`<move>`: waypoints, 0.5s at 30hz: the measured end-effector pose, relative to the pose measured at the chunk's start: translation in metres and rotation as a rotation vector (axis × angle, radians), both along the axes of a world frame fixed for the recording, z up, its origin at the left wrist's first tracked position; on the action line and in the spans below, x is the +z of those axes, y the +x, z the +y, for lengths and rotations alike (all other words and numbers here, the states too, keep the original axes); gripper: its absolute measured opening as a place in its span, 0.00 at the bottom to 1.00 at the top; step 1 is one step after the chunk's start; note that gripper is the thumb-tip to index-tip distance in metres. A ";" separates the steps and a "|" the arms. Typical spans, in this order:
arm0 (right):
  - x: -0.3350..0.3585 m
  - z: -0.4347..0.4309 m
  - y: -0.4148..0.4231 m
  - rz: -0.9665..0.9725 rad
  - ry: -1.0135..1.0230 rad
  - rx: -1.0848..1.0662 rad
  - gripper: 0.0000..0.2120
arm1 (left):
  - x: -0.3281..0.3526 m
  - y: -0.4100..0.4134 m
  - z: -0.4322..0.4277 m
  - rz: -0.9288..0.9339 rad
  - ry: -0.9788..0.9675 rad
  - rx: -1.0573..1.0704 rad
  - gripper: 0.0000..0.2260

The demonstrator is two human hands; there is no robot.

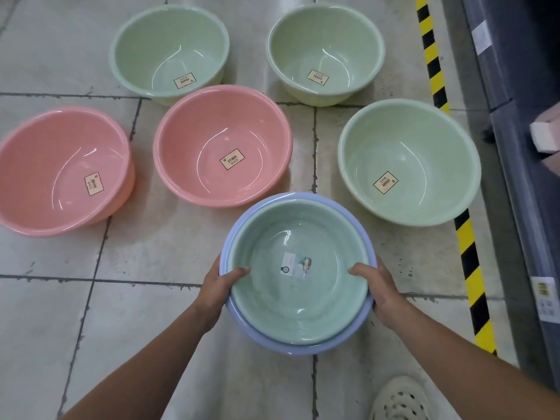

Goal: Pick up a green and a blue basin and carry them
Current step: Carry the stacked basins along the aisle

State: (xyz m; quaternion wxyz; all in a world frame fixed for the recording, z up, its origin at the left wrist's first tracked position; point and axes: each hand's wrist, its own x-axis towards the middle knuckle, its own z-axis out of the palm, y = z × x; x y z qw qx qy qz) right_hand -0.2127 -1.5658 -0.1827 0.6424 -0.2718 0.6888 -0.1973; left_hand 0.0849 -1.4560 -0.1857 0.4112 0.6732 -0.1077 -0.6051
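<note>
A green basin (298,286) sits nested inside a blue basin (306,348), whose rim shows as a ring all around it. The pair is at about 6 o'clock in the view, just below the centre, held above the tiled floor (136,298).

The left hand (218,287) grips the stacked rims at their 9 o'clock side, thumb hooked over into the green basin and fingers hidden beneath the blue one. The right hand (380,291) grips the 3 o'clock side in the same way, thumb inside and fingers wrapped under. Both hands are clamped on the two basins together.

A small printed label (296,265) lies on the bottom of the green basin.

Five other basins stand on the floor, each with a label inside. A pink basin (222,145) is at 12 o'clock from the held pair, and a second pink basin (65,171) is at 10 o'clock, near the left edge. A pale green basin (409,162) stands at 2 o'clock, and two more pale green basins (169,51) (325,51) are farther off at 11 and 12 o'clock.

A yellow and black striped line (472,268) runs along the floor at 3 o'clock, beside a dark shelf unit (521,147). A pale perforated shoe (400,400) shows at 5 o'clock.
</note>
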 end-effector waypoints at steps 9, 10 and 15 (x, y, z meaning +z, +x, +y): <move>0.029 0.006 -0.005 -0.019 0.022 -0.029 0.24 | 0.034 -0.006 -0.017 -0.050 0.062 0.095 0.17; 0.038 0.006 -0.007 -0.019 0.022 -0.039 0.22 | 0.044 -0.007 -0.020 -0.048 0.061 0.085 0.18; 0.098 -0.007 -0.023 -0.016 0.012 -0.045 0.20 | 0.105 -0.017 -0.038 -0.052 0.030 0.035 0.18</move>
